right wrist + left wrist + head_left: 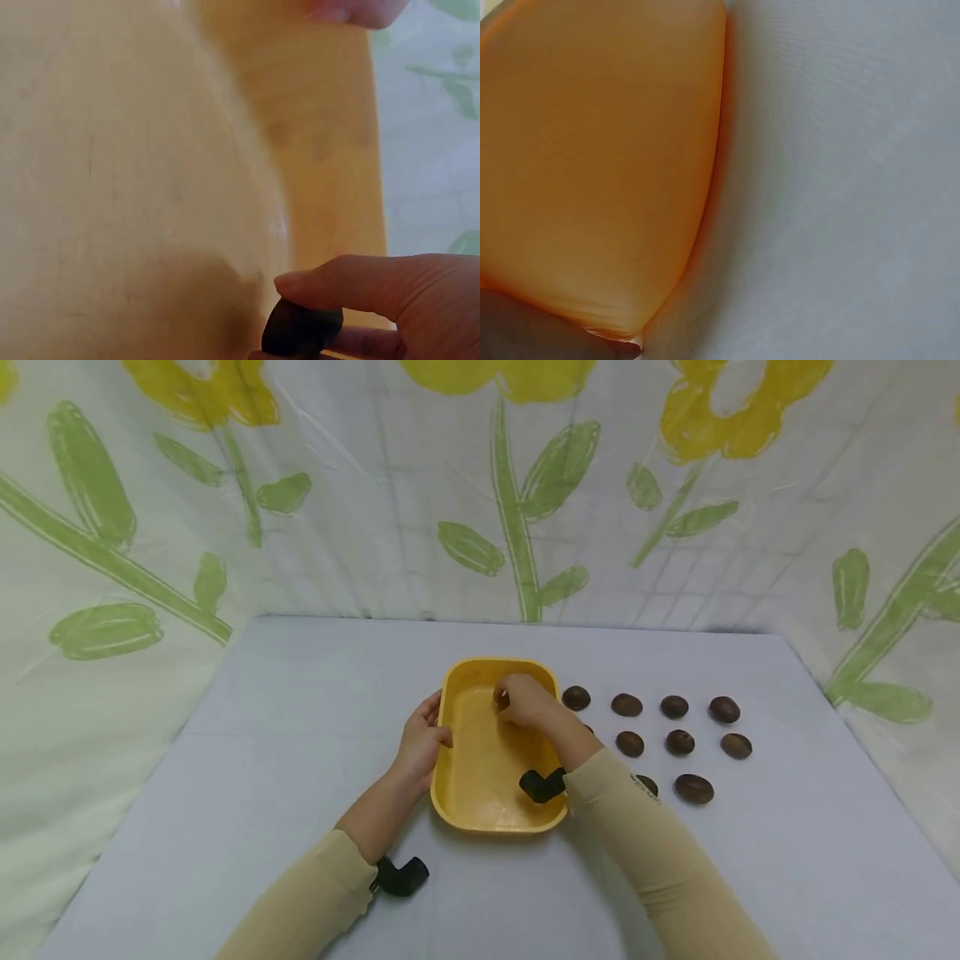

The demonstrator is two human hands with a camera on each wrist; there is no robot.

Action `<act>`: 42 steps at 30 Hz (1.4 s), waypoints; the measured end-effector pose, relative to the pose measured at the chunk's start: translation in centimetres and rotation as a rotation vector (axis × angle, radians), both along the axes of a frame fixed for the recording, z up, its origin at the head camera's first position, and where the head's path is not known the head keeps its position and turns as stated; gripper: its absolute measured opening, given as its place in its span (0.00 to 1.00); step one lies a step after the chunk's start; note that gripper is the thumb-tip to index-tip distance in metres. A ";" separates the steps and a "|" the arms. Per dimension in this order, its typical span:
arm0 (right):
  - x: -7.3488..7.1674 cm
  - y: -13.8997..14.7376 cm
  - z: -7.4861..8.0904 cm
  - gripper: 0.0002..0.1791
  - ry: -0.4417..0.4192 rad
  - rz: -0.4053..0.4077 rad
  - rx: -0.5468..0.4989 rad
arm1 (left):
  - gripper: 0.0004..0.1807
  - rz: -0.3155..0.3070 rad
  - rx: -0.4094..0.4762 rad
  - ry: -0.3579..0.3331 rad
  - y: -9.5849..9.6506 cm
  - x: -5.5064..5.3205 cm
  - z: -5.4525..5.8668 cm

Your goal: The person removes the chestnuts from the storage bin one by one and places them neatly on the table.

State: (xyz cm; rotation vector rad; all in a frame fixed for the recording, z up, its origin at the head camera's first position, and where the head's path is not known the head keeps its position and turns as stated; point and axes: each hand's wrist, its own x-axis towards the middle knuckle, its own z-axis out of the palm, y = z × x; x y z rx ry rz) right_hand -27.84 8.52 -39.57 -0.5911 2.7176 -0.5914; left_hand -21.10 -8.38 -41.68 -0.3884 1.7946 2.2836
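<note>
A yellow plastic tray with rounded corners lies on the table. My left hand grips its left rim, thumb over the edge and fingers along the outer wall. In the left wrist view, the tray's outer side fills the left part. My right hand is over the far part of the tray. Its thumb and fingers pinch a dark oval fruit or nut, close over the tray's floor, which carries its shadow.
Right of the tray, several brown oval pieces like the held one, such as this one, lie in loose rows on the white table. My right forearm partly covers some. A flowered curtain hangs behind the table.
</note>
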 end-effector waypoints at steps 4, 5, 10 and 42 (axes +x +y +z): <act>0.5 0.1 0.5 0.12 -0.027 -0.002 -0.085 | 0.45 0.000 0.002 0.000 0.1 0.0 -0.1; 0.7 0.1 0.6 0.13 -0.029 -0.002 -0.105 | 0.45 0.000 0.005 0.002 0.1 0.0 -0.1; 1.5 0.4 1.5 0.17 -0.018 -0.007 -0.176 | 0.45 -0.002 0.000 0.012 0.0 0.1 0.0; 6.5 11.1 4.7 0.22 0.027 -0.152 -0.230 | 0.46 0.028 0.071 -0.001 0.1 0.2 0.0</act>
